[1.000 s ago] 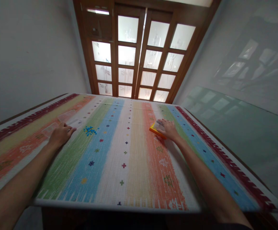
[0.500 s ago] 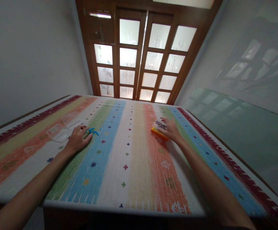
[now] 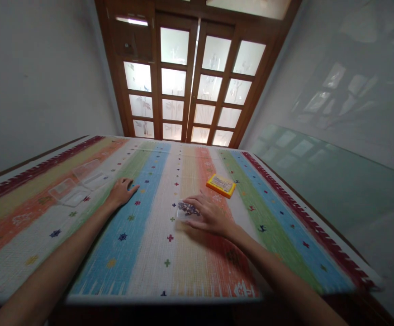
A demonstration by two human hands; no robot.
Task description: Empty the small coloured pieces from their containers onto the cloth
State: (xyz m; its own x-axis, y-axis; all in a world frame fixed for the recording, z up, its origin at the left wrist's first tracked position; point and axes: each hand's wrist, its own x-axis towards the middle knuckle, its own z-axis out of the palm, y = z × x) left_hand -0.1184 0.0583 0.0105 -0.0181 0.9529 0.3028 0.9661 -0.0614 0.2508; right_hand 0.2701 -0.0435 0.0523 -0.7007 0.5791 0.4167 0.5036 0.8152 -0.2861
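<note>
My left hand [image 3: 121,192] lies curled on the striped tablecloth [image 3: 156,244] over the spot where a small heap of blue beads lay; the beads are hidden under it. My right hand [image 3: 207,215] rests near the table's middle with its fingers on a small clear board [image 3: 186,210] bearing a dark pattern. An orange flat box [image 3: 220,185] with a pale label lies alone on the cloth, just beyond my right hand.
Clear plastic trays [image 3: 78,183] lie on the cloth to the left of my left hand. A brown wooden door [image 3: 183,86] with frosted panes stands behind the table. A green glass panel [image 3: 325,172] leans along the right wall.
My right hand lifted the clear patterned board off the orange box and brought it toward the table's middle. My left hand slid right from the trays onto the blue beads.
</note>
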